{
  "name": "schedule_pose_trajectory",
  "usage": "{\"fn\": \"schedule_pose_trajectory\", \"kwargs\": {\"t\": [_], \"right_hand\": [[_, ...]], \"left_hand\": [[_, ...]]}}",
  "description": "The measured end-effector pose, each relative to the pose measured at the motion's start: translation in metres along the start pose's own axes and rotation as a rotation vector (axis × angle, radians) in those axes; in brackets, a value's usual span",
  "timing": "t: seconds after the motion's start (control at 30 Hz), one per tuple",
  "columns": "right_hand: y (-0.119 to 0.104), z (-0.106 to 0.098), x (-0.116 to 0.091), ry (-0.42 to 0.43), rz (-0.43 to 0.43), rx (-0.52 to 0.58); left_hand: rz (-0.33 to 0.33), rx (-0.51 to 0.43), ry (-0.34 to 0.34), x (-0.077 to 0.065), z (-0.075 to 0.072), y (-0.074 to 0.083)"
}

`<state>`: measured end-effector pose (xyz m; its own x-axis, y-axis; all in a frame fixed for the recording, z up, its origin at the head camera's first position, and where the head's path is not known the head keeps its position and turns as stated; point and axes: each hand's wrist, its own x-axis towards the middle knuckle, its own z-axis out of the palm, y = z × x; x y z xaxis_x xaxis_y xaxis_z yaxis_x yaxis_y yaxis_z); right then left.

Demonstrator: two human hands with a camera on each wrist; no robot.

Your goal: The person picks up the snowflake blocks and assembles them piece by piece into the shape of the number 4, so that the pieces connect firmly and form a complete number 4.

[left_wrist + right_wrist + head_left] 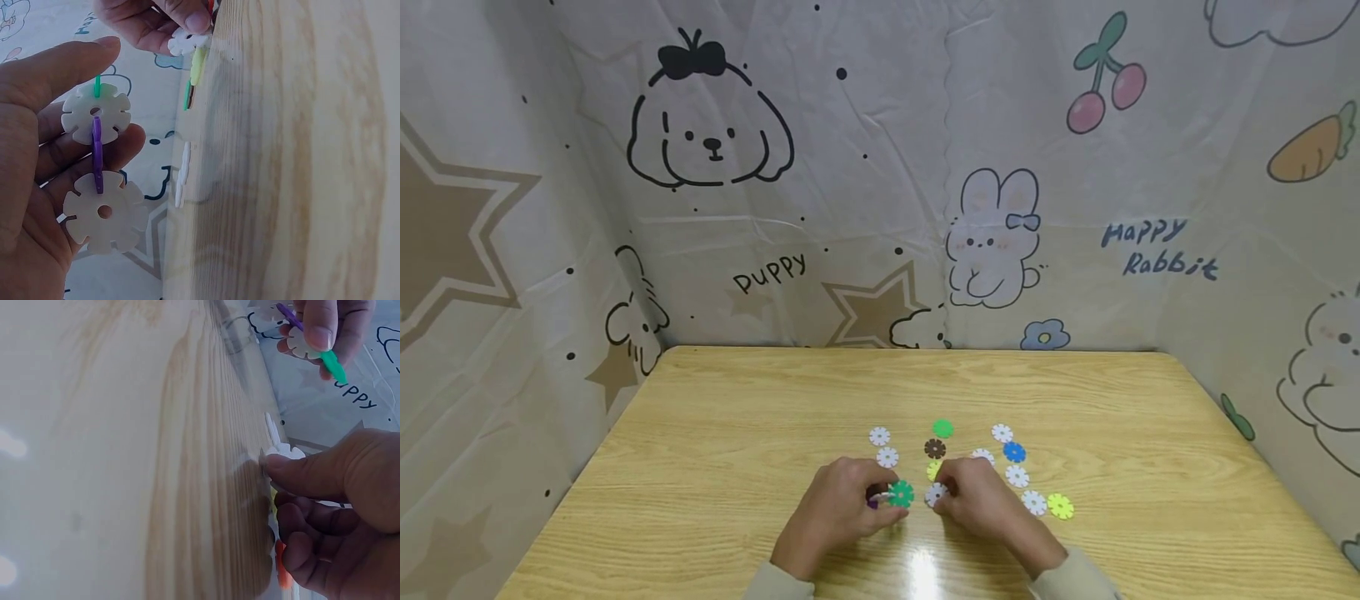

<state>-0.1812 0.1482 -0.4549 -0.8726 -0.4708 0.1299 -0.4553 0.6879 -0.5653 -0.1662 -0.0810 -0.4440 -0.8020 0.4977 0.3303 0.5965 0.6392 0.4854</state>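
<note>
My left hand [842, 504] holds a short chain of notched plastic discs, raised off the table. A green disc [901, 493] stands at the chain's end toward the right hand. In the left wrist view, two white discs [105, 212] and a purple disc [97, 156] slot edge to edge, the purple one seen edge-on between them. My right hand [981, 496] pinches a single white disc [935, 496] between thumb and finger, low over the tabletop. A small gap parts this disc from the green one. Just behind it lies a yellow disc [933, 472], partly covered by the right hand.
On the wooden table [737, 433], two white discs [887, 457] lie behind the left hand. A green disc [943, 428] and a brown disc [935, 448] lie at the middle. Around the right hand are several white discs [1017, 476], a blue disc [1014, 452] and another yellow disc [1061, 506].
</note>
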Motion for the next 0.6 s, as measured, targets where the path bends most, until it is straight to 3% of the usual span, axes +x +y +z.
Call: {"fn": "schedule_pose_trajectory", "kwargs": {"t": [0.37, 0.6], "right_hand": [[0.0057, -0.0068, -0.0078, -0.023, -0.016, -0.007], [0.0065, -0.0090, -0.0090, 0.008, -0.056, 0.012]], "left_hand": [[-0.001, -0.005, -0.007, 0.0011, 0.0005, 0.0009], [0.005, -0.009, -0.008, 0.0014, 0.0016, 0.0012]]}}
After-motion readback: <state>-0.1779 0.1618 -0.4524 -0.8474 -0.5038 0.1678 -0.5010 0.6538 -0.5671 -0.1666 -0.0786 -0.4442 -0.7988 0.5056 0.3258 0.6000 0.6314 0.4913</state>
